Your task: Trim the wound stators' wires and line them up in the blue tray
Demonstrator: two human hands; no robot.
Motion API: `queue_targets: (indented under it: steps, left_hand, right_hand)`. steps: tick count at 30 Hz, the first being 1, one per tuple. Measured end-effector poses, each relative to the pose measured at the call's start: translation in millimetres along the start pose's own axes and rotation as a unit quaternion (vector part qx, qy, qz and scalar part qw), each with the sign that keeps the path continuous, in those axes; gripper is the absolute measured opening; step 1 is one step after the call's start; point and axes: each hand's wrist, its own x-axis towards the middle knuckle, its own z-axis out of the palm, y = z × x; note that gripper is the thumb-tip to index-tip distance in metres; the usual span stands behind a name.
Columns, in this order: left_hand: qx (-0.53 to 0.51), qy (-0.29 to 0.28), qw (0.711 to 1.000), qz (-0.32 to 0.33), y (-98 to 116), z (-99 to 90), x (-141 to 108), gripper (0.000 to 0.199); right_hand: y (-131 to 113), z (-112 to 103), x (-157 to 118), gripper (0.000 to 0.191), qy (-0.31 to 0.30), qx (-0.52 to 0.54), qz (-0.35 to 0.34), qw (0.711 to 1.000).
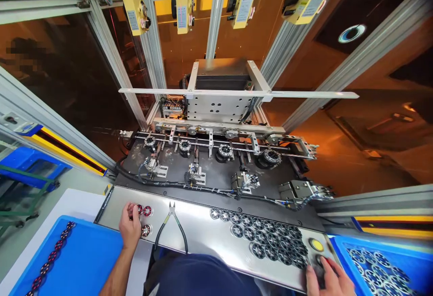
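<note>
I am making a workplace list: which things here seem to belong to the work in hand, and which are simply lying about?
Probably in the work:
- red round parts at the left hand
- dark round parts on the metal ledge
- yellow button near the right hand

Apparently lying about:
- cutting pliers, untouched
- blue cart, far left

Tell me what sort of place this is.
Most likely a factory workstation: yellow box-shaped units sit overhead, round metal fixtures line a dark machine bed, and black-and-silver wheel-shaped parts lie in rows on a shiny metal ledge.
</note>
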Motion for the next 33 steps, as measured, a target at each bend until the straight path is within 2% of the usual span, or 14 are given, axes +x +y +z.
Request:
queue_targets:
  steps: [14, 18, 25, 33]
  left_hand:
    - [0.013, -0.012, 1.000, -0.004, 4, -1.2, 3, 0.051]
    - [0.015, -0.012, 1.000, -0.003, 2, -0.1, 4, 0.052]
    - [0.013, -0.010, 1.000, -0.006, -1, 1.6, 3, 0.052]
    - [0.011, -0.012, 1.000, 0.000, 3, -0.2, 3, 0.051]
  right_hand:
    - [-6, -2, 2, 0.071, -0.021, -0.001, 0.048, 0.999]
    - [-3, -3, 1, 0.069, -0.036, 0.007, 0.033, 0.999]
    - [0, -9, -6, 0.065, -0.054, 0.002, -0.034, 0.998]
    - [1, -19, -6, 0.063, -0.056, -0.007, -0.051, 0.997]
